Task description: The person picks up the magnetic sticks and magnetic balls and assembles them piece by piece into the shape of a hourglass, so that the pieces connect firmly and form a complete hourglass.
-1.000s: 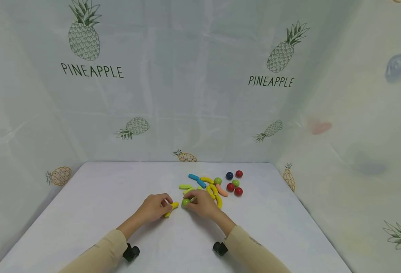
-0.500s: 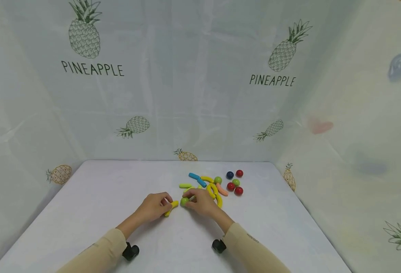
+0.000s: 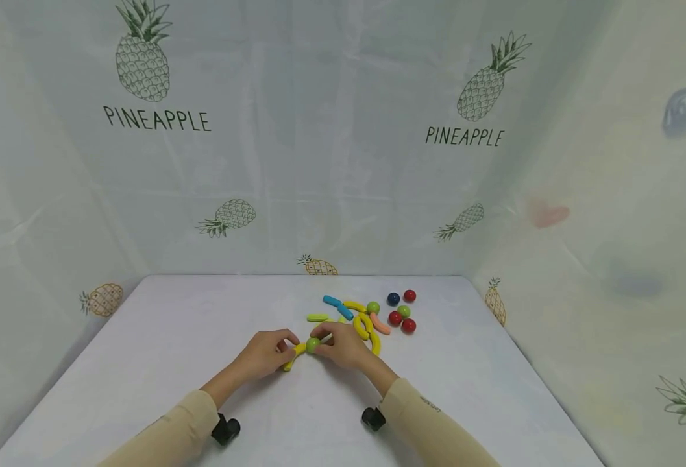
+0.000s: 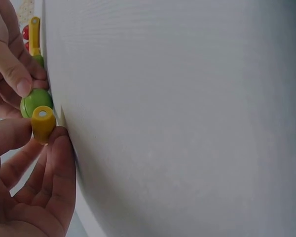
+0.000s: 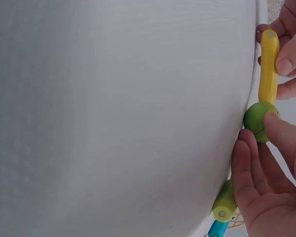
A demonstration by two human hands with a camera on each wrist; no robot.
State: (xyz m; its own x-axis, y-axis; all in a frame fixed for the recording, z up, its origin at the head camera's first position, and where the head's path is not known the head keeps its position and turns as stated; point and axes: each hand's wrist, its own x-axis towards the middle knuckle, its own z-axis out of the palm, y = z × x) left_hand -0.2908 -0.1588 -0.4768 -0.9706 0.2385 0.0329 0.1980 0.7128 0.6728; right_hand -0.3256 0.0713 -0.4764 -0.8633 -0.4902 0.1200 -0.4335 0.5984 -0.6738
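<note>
Between thumb and fingers, my left hand pinches a yellow rod whose end shows a small silvery dot in the left wrist view. In the head view its yellow shape looks bent, with the middle behind my fingers; I cannot tell if it is one piece or two. My right hand pinches a green ball beside it. Seen from the right wrist, the green ball meets the end of the yellow rod. A lime rod lies on the table just past my right fingers.
Behind my right hand on the white table lie blue rods, curved yellow pieces, an orange curved piece and another green ball. Farther right are red balls and a dark blue ball. A pineapple-print curtain surrounds the table.
My right hand has moved slightly left with the green ball, closing the gap to the yellow rod. My left hand has stayed nearly still.
</note>
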